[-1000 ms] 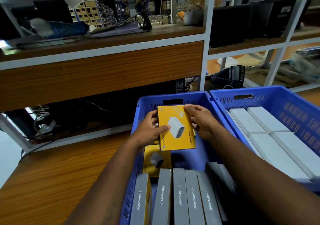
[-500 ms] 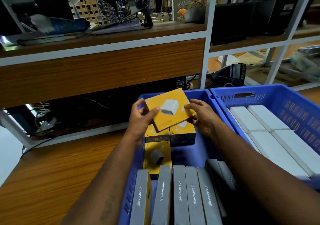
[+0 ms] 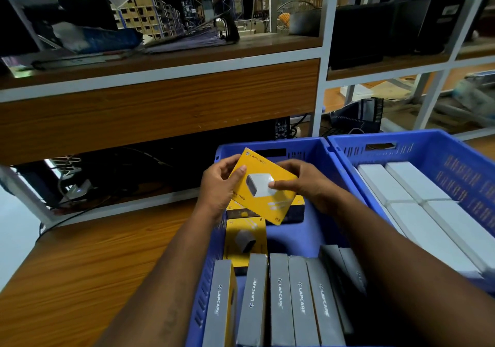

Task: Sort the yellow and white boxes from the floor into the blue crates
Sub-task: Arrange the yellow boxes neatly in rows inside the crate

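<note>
While both hands hold it, the flat yellow cardboard box with a white charger printed on its face (image 3: 263,186) sits tilted above the far end of the left blue plastic crate (image 3: 316,235). Left hand (image 3: 218,187): fingers curled behind the box's left edge, thumb pressed on the face. Right hand (image 3: 308,184): thumb lies across the printed charger, fingers wrapped round the right edge.

Directly under the held box, against the crate's far wall, two more yellow boxes (image 3: 267,211) lie flat, mostly covered. Just nearer the camera than these, one yellow box with a grey charger picture (image 3: 245,239) lies face up along the crate's left wall. At the crate's near end, a row of grey-spined boxes marked LAPCARE (image 3: 280,300) stands on edge, side by side.

Touching the left crate's right wall is a second blue plastic crate (image 3: 455,159) holding long white boxes (image 3: 417,204) laid flat in rows. Both crates rest on a wood-grain surface (image 3: 80,261). Behind the left crate rises a white-framed metal rack with wooden shelves (image 3: 160,100).
</note>
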### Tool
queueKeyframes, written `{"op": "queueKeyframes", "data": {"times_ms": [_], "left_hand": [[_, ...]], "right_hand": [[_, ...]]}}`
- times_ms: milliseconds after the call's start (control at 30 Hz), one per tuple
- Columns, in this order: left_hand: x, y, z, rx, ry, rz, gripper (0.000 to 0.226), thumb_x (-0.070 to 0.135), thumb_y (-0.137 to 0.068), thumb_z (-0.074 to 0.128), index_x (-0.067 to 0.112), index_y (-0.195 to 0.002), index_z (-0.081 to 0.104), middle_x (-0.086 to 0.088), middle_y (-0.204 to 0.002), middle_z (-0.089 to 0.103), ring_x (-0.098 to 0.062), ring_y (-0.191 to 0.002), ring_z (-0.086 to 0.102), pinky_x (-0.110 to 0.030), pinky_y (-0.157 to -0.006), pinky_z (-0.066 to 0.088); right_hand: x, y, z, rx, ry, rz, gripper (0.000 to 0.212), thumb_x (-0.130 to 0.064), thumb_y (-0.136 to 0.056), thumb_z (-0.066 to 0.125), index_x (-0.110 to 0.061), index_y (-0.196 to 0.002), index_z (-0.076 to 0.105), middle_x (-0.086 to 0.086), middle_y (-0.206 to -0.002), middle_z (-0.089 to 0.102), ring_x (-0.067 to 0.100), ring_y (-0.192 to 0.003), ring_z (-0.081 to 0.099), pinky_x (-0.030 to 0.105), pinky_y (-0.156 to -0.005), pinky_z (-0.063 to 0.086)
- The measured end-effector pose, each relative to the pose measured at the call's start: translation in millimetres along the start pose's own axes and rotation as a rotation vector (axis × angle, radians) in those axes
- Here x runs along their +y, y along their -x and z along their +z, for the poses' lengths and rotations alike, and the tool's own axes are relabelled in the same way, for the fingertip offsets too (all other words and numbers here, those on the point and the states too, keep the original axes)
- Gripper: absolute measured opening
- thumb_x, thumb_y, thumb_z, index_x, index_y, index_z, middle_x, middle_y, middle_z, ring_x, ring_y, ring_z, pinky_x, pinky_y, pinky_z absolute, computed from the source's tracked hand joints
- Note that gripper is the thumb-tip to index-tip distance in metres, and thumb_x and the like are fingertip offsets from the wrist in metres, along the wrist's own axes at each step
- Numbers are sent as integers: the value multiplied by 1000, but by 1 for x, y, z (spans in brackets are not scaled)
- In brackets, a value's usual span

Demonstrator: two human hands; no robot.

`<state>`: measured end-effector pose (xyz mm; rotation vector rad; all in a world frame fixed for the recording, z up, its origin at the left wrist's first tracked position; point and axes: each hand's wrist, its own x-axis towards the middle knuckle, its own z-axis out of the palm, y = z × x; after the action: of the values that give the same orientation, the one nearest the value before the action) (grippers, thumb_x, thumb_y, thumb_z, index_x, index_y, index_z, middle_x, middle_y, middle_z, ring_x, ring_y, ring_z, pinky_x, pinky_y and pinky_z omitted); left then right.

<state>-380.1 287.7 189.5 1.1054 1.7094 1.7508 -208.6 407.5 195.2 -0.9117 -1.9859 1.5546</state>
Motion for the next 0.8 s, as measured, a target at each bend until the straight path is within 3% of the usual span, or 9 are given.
{"op": "queueKeyframes", "data": {"times_ms": [67, 133, 200, 300, 367, 433, 533, 633, 800], "left_hand": [[-1, 0, 0, 1, -41, 19, 35, 12, -97, 64, 9, -132, 63, -2, -123, 70, -14, -115, 66, -32, -96, 55], [-3, -1, 0, 19, -73, 40, 36, 10, -98, 64, 10, -134, 61, -2, -129, 66, -12, -121, 61, -30, -101, 51], [-6, -2, -1, 38, -95, 57, 37, 12, -98, 64, 13, -135, 59, -2, -134, 63, -12, -126, 57, -32, -103, 48], [-8, -3, 1, 37, -124, 59, 33, 11, -98, 64, 16, -130, 61, -1, -130, 65, -12, -124, 59, -33, -103, 51], [-8, -3, 2, 31, -102, 50, 31, 9, -98, 63, 14, -128, 62, -2, -126, 67, -15, -120, 62, -30, -94, 55], [-7, -2, 1, 37, -54, 39, 29, 7, -99, 62, 12, -127, 61, -6, -125, 67, -19, -117, 64, -25, -83, 57], [-6, -2, -1, 67, 13, 19, 24, 7, -100, 58, 13, -123, 61, -8, -124, 67, -22, -112, 66, -26, -81, 57], [-2, 0, -1, 70, 39, 2, 23, 9, -101, 57, 11, -124, 60, -7, -120, 68, -20, -107, 68, -24, -78, 58], [-1, 0, 1, 52, 41, 3, 21, 13, -101, 58, 12, -121, 61, -9, -117, 69, -20, -103, 69, -26, -79, 59]], "right_hand": [[1, 4, 2, -66, 129, 53, 32, -22, -74, 86, -16, -98, 66, 3, -97, 71, 16, -84, 68, 29, -69, 55], [5, 5, 6, -102, 169, 160, 27, -22, -76, 85, -11, -88, 64, 10, -91, 71, 16, -76, 64, 26, -63, 50], [10, 5, 13, -122, 207, 288, 33, -29, -77, 84, -9, -88, 60, 21, -95, 69, 21, -76, 61, 30, -63, 50], [19, 5, 31, -170, 328, 430, 47, -38, -80, 80, -3, -105, 61, 12, -101, 64, 24, -84, 62, 33, -71, 54], [27, 7, 47, -218, 395, 478, 40, -37, -89, 71, -5, -110, 58, 9, -98, 61, 20, -79, 59, 31, -72, 52], [36, 13, 61, -271, 517, 474, 26, -34, -97, 60, -8, -99, 59, 7, -88, 57, 14, -65, 53, 27, -67, 47], [45, 18, 76, -348, 675, 416, 27, -33, -102, 52, -13, -88, 64, 4, -83, 56, 11, -62, 49, 25, -62, 41], [50, 18, 81, -343, 743, 357, 26, -35, -98, 55, -13, -88, 64, 7, -89, 57, 20, -79, 54, 27, -69, 41], [52, 15, 79, -301, 789, 290, 33, -38, -93, 64, -13, -72, 62, 7, -83, 62, 19, -68, 56, 25, -56, 41]]}}
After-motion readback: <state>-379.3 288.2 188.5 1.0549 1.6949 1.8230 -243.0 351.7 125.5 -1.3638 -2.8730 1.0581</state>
